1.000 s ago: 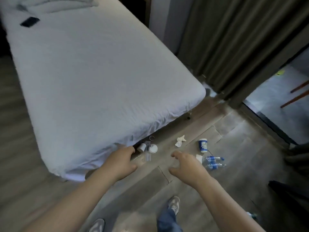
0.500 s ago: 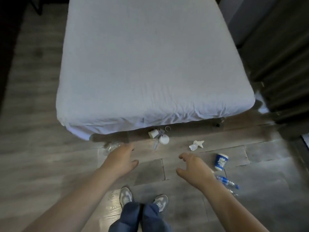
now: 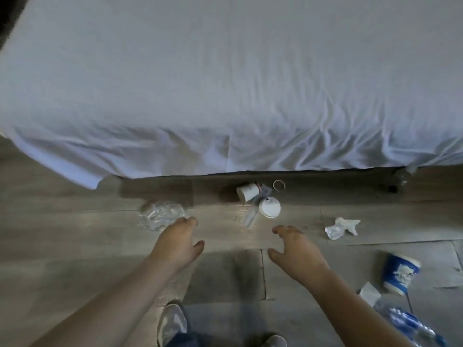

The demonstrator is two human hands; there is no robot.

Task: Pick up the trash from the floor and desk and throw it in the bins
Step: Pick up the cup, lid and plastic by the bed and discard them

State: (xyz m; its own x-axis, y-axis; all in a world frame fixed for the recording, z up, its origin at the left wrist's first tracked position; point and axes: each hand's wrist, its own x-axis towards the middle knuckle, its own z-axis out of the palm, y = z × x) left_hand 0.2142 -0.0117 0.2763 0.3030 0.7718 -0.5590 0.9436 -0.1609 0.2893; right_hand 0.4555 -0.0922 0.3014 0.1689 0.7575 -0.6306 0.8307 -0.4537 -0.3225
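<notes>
Grey wood-look floor runs along the edge of a bed draped in a white sheet, and the litter lies scattered on it. Both hands reach down, well apart, fingers loosely spread and holding nothing. The left hand has its fingertips at the near edge of a crumpled clear plastic wrapper; whether they touch it I cannot tell. The right hand hovers just short of a white lid, beside which lie a clear straw sleeve, a tipped white cup and a small ring at the bed's shadow line. Further right sit a crumpled tissue, a blue paper cup on its side, a white paper scrap and a blue-labelled bottle at the corner. No bin is in view. The step in hand looks like the first pick-up from the floor: the left hand likely needs to close over the wrapper, which should crush easily, while the right goes on to the lid or cup. Compared with half a second ago, the view has dropped much nearer the floor, the bed edge now fills the upper half, and the left hand has come up against the wrapper; every piece of trash lies where it did.
</notes>
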